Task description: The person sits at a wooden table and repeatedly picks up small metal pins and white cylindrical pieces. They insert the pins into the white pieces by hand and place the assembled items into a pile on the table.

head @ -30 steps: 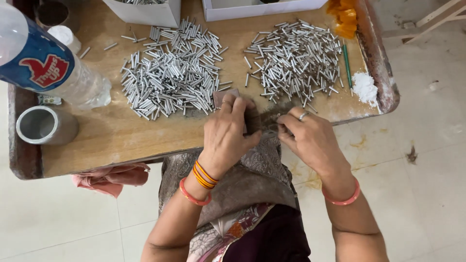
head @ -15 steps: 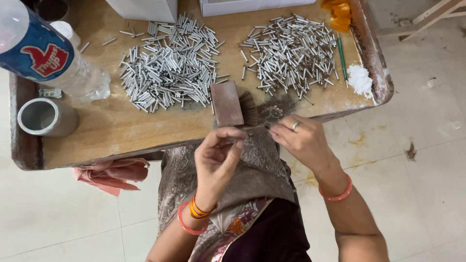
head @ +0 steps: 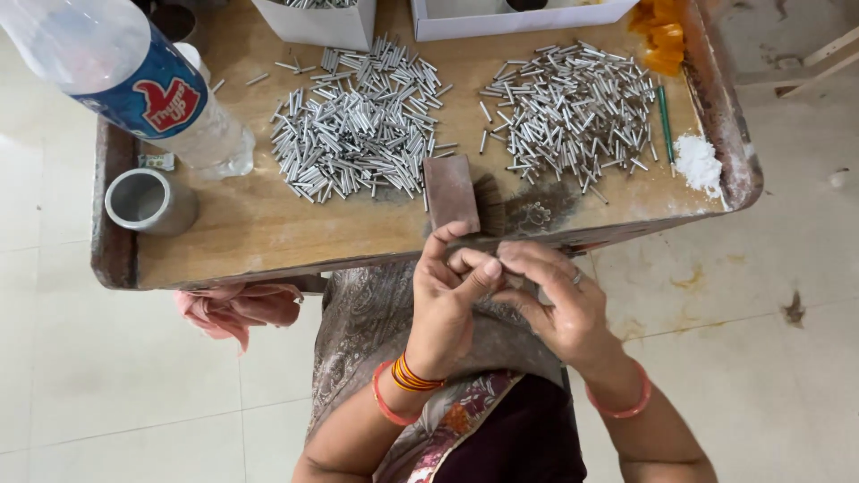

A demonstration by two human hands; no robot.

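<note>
Right now your left hand point(head: 447, 300) and right hand point(head: 555, 300) meet just below the near edge of the wooden table point(head: 268, 233), fingertips pressed together over your lap. Your left fingers point(head: 474, 264) curl in toward the right ones as if pinching something small between them, but whatever sits in that pinch is hidden, so you cannot tell from this view what is held, or whether anything is. Your right hand wears a ring, and both wrists carry bangles.

Just above your left hand, on the table's near edge, lies a brown rectangular block point(head: 450, 190), with a dark smudged patch point(head: 528, 210) on the wood beside it, toward your right. Further up the table from the block sit two heaps of short silvery metal tubes: the left heap point(head: 358, 134) and the right heap point(head: 573, 112), near each other but apart.

Along the table's far edge stand two white boxes point(head: 318, 22). At the table's right end lie a green pencil point(head: 665, 121), a small mound of white powder point(head: 696, 161) and some orange material point(head: 660, 36). At its left end are a clear plastic bottle point(head: 125, 80) with a blue label, lying tilted, and a small grey cup point(head: 148, 201) with its opening tipped toward you. A pink cloth point(head: 237, 309) hangs under the table's near edge.
</note>
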